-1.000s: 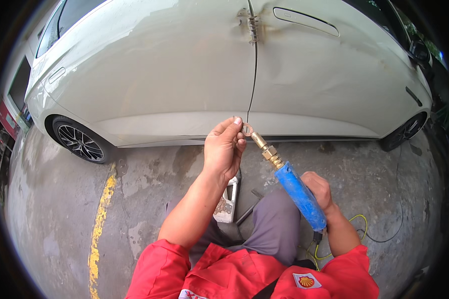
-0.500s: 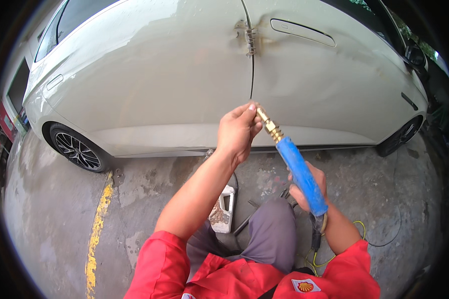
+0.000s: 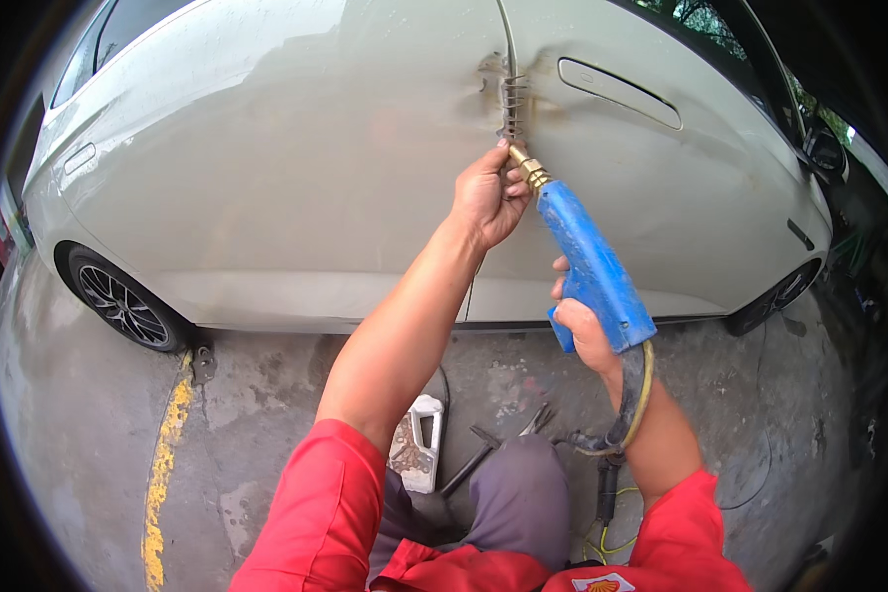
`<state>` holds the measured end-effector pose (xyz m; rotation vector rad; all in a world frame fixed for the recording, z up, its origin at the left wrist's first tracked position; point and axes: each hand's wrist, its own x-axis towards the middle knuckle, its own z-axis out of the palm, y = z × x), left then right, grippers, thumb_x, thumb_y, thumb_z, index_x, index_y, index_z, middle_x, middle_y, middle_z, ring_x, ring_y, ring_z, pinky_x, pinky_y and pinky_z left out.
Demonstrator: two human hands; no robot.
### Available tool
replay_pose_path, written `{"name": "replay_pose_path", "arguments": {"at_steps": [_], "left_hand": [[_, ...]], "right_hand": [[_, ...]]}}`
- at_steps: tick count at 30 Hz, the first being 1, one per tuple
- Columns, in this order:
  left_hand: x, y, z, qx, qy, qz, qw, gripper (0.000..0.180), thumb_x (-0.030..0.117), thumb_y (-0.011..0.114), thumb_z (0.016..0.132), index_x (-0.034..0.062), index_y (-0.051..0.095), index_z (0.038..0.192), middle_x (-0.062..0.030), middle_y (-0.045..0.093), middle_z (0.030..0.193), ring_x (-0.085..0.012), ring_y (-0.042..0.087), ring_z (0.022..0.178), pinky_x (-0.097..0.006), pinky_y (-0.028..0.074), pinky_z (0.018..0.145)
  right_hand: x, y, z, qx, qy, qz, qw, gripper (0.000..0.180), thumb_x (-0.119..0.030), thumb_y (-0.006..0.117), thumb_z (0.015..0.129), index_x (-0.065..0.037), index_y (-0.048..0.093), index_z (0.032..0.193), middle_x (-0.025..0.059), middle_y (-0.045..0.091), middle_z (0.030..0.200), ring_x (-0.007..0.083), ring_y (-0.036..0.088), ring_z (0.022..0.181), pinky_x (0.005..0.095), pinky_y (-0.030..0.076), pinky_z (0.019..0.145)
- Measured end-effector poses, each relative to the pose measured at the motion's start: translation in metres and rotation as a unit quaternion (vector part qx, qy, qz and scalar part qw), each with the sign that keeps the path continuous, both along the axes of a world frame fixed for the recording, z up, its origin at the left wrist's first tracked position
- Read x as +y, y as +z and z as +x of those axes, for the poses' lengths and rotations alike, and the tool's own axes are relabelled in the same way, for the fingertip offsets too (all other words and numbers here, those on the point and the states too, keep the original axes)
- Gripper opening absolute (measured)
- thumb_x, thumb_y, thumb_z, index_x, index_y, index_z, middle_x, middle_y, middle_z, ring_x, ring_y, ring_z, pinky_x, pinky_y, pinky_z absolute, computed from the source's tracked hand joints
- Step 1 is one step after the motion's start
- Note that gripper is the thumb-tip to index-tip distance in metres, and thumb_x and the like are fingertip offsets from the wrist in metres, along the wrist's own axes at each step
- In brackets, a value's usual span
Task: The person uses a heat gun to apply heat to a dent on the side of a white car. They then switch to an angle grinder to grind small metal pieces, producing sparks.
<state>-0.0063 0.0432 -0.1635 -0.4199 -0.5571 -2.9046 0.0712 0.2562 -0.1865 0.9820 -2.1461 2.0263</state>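
Observation:
My right hand (image 3: 584, 331) is wrapped round the grip of a blue pistol-shaped spot-welding gun (image 3: 590, 261), with a thick cable hanging from its rear. The gun's brass nozzle (image 3: 531, 171) points up and left. My left hand (image 3: 490, 194) is closed, thumb and fingers pinching at the nozzle's tip; any small piece between them is hidden. Just above is the scorched, bare-metal seam between two doors of a pale car (image 3: 365, 178). A row of small metal pins or wavy wire (image 3: 511, 94) stands along that seam. Whether the tip touches the door I cannot tell.
On the concrete between car and my knees lie a white cut-open plastic jug (image 3: 419, 454), a hammer (image 3: 469, 469) and pliers (image 3: 537, 419). A dark cable connector (image 3: 607, 493) and yellow-green wire lie near my right arm. The door handle (image 3: 619, 94) sits right of the seam.
Both hands and the gun have moved up toward the damaged seam. The gun's grip and trigger side now show more. My view has shifted slightly.

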Motion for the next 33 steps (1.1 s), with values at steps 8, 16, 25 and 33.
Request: {"name": "replay_pose_path", "arguments": {"at_steps": [8, 16, 25, 33], "left_hand": [[-0.006, -0.003, -0.008, 0.004, -0.016, -0.006, 1.0, 0.023, 0.021, 0.046, 0.108, 0.0027, 0.055, 0.099, -0.0032, 0.052, 0.082, -0.0096, 0.043, 0.066, -0.022, 0.036, 0.052], [-0.006, -0.001, -0.008, -0.021, -0.005, -0.01, 1.0, 0.02, 0.02, 0.05, 0.106, 0.0034, 0.056, 0.096, -0.0011, 0.051, 0.078, -0.0083, 0.044, 0.063, -0.022, 0.035, 0.051], [-0.008, -0.002, -0.012, -0.008, -0.015, 0.0, 1.0, 0.02, 0.02, 0.047, 0.107, 0.0027, 0.053, 0.098, -0.001, 0.049, 0.08, -0.0081, 0.043, 0.062, -0.021, 0.038, 0.05], [-0.013, -0.011, -0.01, -0.021, -0.018, 0.047, 0.999, 0.023, 0.021, 0.047, 0.105, -0.0002, 0.057, 0.103, -0.0008, 0.05, 0.077, -0.0069, 0.041, 0.059, -0.02, 0.035, 0.047]], "right_hand": [[0.0, 0.006, 0.001, -0.017, -0.019, 0.01, 1.0, 0.044, -0.001, 0.059, 0.073, 0.0, 0.064, 0.116, 0.0059, 0.064, 0.095, 0.0143, 0.061, 0.085, 0.0316, 0.051, 0.074], [-0.003, 0.013, 0.01, -0.013, -0.027, 0.025, 0.999, 0.052, -0.003, 0.06, 0.075, -0.001, 0.058, 0.127, 0.0064, 0.061, 0.112, 0.0149, 0.06, 0.095, 0.0325, 0.051, 0.083], [-0.004, 0.021, 0.008, 0.047, -0.038, 0.072, 0.996, 0.063, -0.004, 0.059, 0.069, 0.001, 0.056, 0.132, 0.0082, 0.059, 0.114, 0.0153, 0.059, 0.089, 0.029, 0.051, 0.074], [-0.013, 0.045, 0.013, 0.023, -0.052, 0.133, 0.99, 0.062, -0.004, 0.059, 0.069, 0.001, 0.06, 0.13, 0.0115, 0.064, 0.115, 0.0151, 0.061, 0.082, 0.0295, 0.051, 0.067]]}}
